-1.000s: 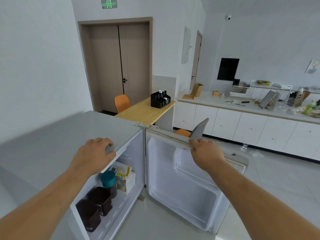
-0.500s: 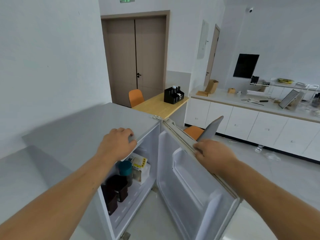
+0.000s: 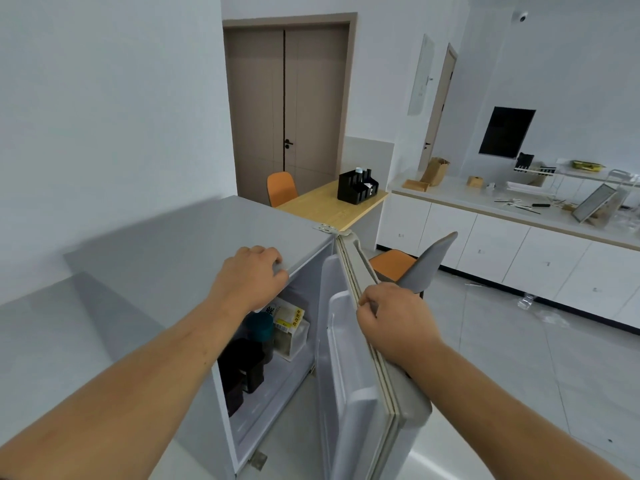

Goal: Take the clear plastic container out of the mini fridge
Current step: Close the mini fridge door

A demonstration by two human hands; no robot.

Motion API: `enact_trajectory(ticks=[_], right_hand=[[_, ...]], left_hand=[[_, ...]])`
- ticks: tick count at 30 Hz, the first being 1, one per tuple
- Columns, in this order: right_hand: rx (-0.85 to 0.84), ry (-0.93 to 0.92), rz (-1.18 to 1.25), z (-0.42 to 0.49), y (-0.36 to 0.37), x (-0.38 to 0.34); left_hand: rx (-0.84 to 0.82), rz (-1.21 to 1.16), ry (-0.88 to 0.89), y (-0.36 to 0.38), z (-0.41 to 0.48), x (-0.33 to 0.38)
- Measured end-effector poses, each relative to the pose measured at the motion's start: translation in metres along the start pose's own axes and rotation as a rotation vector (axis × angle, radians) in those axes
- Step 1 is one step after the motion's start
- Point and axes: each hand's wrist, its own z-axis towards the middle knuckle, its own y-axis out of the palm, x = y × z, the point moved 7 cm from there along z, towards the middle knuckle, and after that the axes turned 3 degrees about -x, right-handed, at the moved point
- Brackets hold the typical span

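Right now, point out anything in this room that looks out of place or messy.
Clear plastic litter, possibly a bottle and wrap, lies on the floor by the white cabinets; it looks dropped. Utensils are scattered loosely over the counter. Inside the fridge nothing looks spilled.

Containers (image 3: 247, 367) in mini fridge (image 3: 194, 244), door (image 3: 363, 341) right, table (image 3: 332, 206) behind

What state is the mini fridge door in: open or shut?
Open. The door is swung away from the mini fridge, exposing items inside; the right hand grips its top edge.
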Motion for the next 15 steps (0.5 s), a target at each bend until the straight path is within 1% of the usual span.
enact_trajectory(ticks=[3,5,9,15], right_hand=[[-0.066,-0.041,0.050,-0.004,0.006,-0.001],[-0.090,-0.106,0.084,-0.007,0.011,-0.007],[-0.072,-0.212,0.096,-0.005,0.023,-0.024],[-0.025,-0.293,0.065,0.003,0.038,-0.050]], left_hand=[[-0.008,-0.010,-0.008,-0.001,0.000,0.000],[-0.009,-0.012,-0.013,-0.001,0.000,0.000],[-0.015,-0.012,-0.021,-0.001,0.000,-0.002],[-0.021,-0.026,-0.023,-0.001,0.001,-0.003]])
